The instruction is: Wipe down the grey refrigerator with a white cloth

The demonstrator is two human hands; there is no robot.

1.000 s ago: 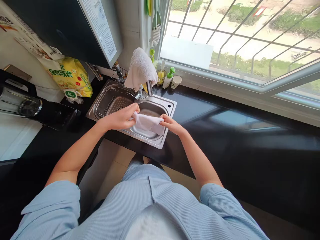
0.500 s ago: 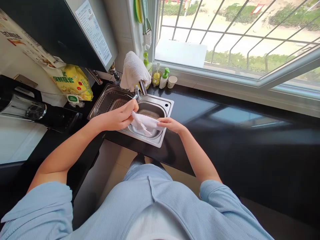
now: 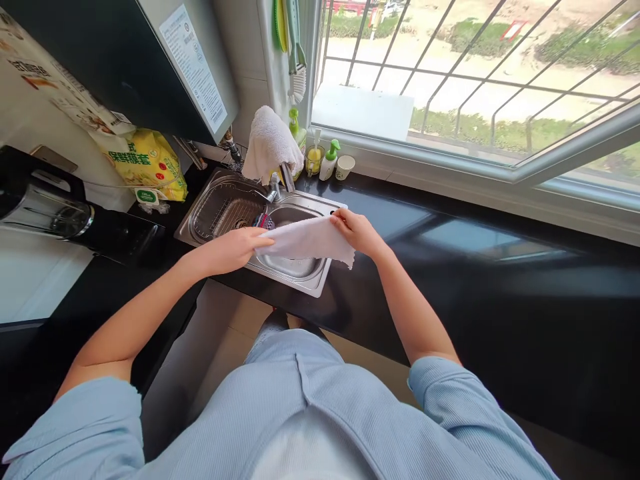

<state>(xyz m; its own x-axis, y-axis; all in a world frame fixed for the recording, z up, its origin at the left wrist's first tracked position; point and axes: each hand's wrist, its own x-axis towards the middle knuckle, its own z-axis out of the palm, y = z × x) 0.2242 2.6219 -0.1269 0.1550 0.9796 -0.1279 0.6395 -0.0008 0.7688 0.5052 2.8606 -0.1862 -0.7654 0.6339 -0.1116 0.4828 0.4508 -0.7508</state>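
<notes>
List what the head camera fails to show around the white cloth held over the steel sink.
All in the head view:
- Left hand: fingertips hidden by the thin white cloth, so its grip is unclear.
- Stainless steel sink: basin floor partly hidden by the cloth.
- Small red-and-blue item: partly hidden by the cloth and hand; its kind cannot be told.
- Green-capped white pump bottle: any label is too small to read.

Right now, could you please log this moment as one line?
left hand holds white cloth | right hand holds cloth | above stainless sink
</notes>
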